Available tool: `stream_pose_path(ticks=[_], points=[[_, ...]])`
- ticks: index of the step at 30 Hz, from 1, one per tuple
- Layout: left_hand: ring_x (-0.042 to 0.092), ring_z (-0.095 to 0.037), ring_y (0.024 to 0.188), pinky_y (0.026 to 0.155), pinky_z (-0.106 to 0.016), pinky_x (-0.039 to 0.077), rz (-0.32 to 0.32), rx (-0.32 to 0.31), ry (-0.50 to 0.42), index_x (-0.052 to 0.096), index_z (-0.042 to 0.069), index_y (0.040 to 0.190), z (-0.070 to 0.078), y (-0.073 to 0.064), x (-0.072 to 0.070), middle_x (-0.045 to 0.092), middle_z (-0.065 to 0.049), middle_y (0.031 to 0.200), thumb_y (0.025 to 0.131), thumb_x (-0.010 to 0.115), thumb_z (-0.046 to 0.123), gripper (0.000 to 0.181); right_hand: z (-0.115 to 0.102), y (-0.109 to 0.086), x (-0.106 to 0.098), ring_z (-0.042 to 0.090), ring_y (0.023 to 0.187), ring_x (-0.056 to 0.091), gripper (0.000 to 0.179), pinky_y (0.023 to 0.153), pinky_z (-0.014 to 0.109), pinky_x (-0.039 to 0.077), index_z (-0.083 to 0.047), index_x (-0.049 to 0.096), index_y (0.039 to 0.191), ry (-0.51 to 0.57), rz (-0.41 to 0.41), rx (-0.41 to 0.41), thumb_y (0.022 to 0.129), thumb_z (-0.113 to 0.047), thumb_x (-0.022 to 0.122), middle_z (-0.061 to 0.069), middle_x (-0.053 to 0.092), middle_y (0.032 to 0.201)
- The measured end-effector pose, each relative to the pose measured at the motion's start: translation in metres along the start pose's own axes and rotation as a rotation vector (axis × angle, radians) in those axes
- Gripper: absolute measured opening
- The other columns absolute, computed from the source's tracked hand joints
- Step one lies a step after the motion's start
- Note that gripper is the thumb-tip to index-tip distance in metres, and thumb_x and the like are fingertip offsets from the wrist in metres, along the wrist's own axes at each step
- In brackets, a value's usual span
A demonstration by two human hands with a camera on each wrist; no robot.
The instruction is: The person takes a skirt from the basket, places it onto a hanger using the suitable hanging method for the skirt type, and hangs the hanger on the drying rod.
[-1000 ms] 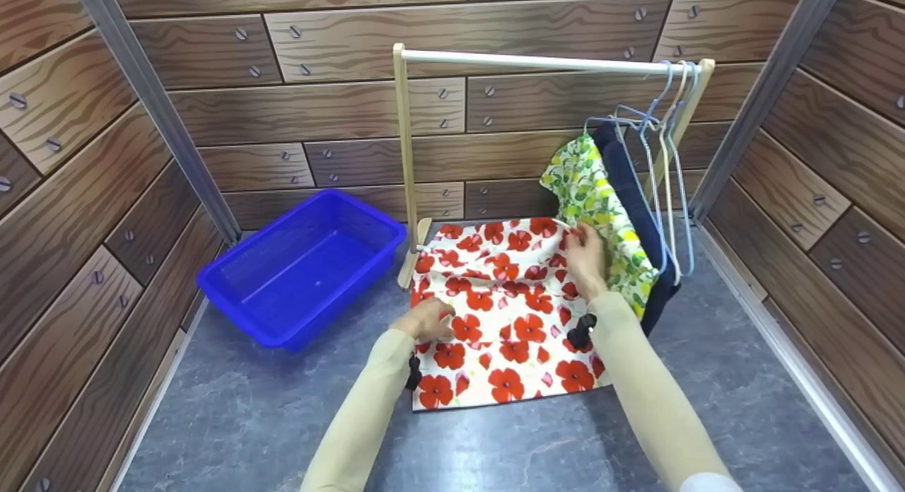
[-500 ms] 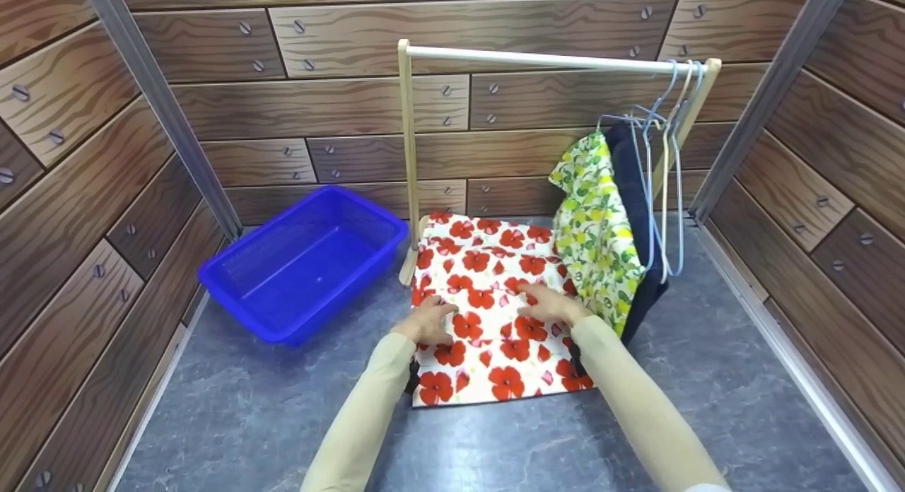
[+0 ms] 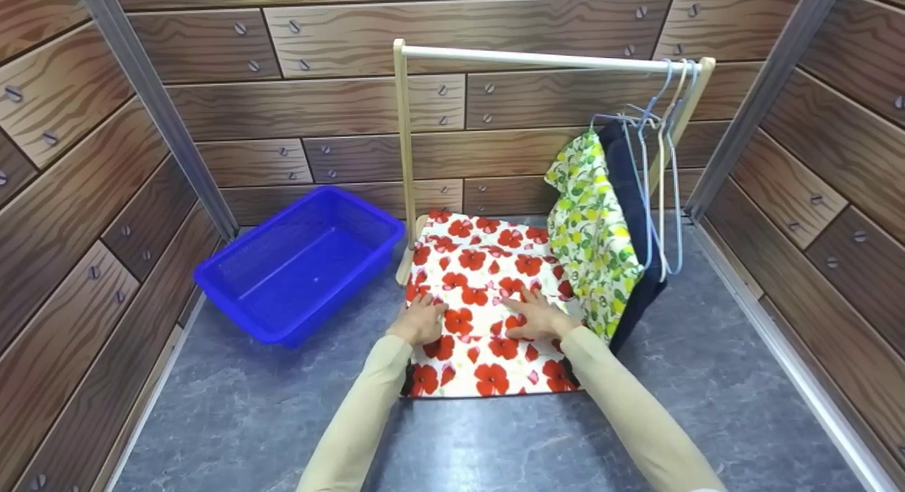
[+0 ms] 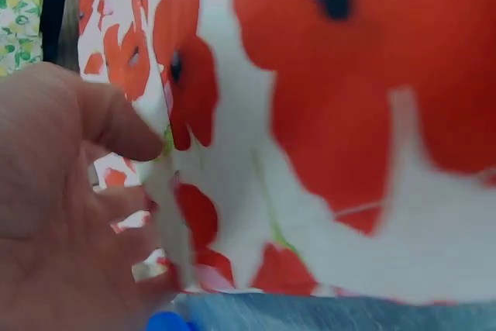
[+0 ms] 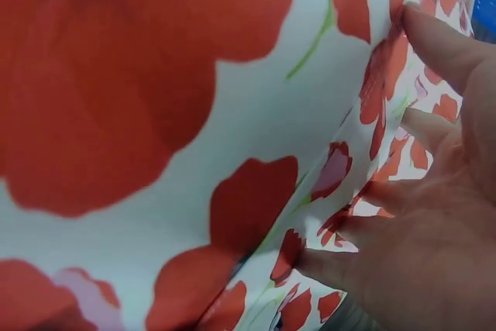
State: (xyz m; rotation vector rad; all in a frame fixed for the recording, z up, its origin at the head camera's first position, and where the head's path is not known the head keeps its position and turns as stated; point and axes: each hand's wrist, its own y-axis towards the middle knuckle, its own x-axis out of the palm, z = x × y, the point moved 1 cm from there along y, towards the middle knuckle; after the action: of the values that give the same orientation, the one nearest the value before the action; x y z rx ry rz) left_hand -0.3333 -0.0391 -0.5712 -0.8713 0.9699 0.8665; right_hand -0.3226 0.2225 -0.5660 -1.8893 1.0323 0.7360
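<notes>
A white cloth with red poppies (image 3: 472, 358) lies spread on the floor below a clothes rack, a few folds running across it. My left hand (image 3: 418, 319) rests on its left side; in the left wrist view the fingers (image 4: 124, 125) are loosely bent against the fabric. On the right part of the cloth, my right hand (image 3: 540, 317) lies with fingers spread. Seen from the right wrist, those fingers (image 5: 442, 44) touch the fabric without closing round it. The lower face of the cloth is hidden.
A blue plastic basket (image 3: 272, 334) stands at the left. The wooden rack (image 3: 404, 145) has a white rail (image 3: 537, 56). At its right end hang a lemon-print garment (image 3: 590, 230), a dark garment (image 3: 626, 174) and several wire hangers (image 3: 661, 195). Plank-patterned walls enclose the floor.
My right hand has moved from the cloth's far right corner, beside the lemon-print garment, down and left onto the cloth. The left hand has barely moved. The hanging garments have shifted slightly.
</notes>
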Motion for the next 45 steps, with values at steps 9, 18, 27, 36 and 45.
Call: stream_pose_path(ticks=[9, 18, 27, 36, 45], points=[[0.041, -0.033, 0.133, 0.103, -0.056, 0.038, 0.094, 0.045, 0.100, 0.056, 0.024, 0.138, 0.028, -0.007, 0.012, 0.050, -0.017, 0.135, 0.091, 0.059, 0.014, 0.048, -0.004, -0.001, 0.001, 0.042, 0.150, -0.008, 0.072, 0.115, 0.069, 0.010, -0.023, 0.024, 0.157, -0.013, -0.023, -0.003, 0.097, -0.036, 0.061, 0.021, -0.002, 0.164], [0.039, -0.035, 0.136, 0.105, -0.060, 0.038, -0.006, 0.045, 0.021, 0.054, 0.029, 0.141, 0.032, -0.013, 0.007, 0.044, -0.016, 0.145, 0.091, 0.066, 0.026, 0.051, -0.005, 0.002, -0.001, 0.043, 0.150, -0.002, 0.072, 0.115, 0.067, 0.016, -0.019, 0.026, 0.156, -0.037, 0.010, -0.030, 0.096, -0.037, 0.061, 0.023, 0.002, 0.163], [0.019, -0.040, 0.149, 0.107, -0.054, 0.041, -0.133, 0.033, -0.085, 0.048, 0.032, 0.145, 0.030, -0.023, 0.004, 0.018, -0.018, 0.162, 0.080, 0.081, 0.033, 0.073, 0.000, -0.003, 0.001, 0.043, 0.149, 0.009, 0.071, 0.114, 0.063, 0.026, -0.014, 0.036, 0.152, 0.041, 0.075, -0.026, 0.092, -0.034, 0.068, 0.023, 0.006, 0.163], [0.028, -0.042, 0.144, 0.100, -0.049, 0.048, -0.108, 0.185, -0.025, 0.059, 0.032, 0.135, 0.034, -0.024, 0.011, 0.029, -0.013, 0.159, 0.080, 0.079, 0.020, 0.059, 0.001, -0.009, 0.013, 0.041, 0.138, 0.038, 0.046, 0.110, 0.057, 0.036, -0.006, 0.054, 0.137, -0.066, 0.180, -0.210, 0.095, -0.018, 0.065, 0.023, 0.041, 0.149], [0.020, -0.041, 0.148, 0.107, -0.064, 0.036, -0.123, 0.144, -0.024, 0.058, 0.034, 0.134, 0.034, -0.027, 0.014, 0.026, -0.011, 0.161, 0.070, 0.088, 0.039, 0.072, -0.007, -0.028, 0.009, 0.034, 0.107, 0.064, 0.026, 0.090, 0.050, 0.052, -0.004, 0.068, 0.117, -0.244, 0.399, -0.280, 0.091, -0.008, 0.067, 0.016, 0.068, 0.114]])
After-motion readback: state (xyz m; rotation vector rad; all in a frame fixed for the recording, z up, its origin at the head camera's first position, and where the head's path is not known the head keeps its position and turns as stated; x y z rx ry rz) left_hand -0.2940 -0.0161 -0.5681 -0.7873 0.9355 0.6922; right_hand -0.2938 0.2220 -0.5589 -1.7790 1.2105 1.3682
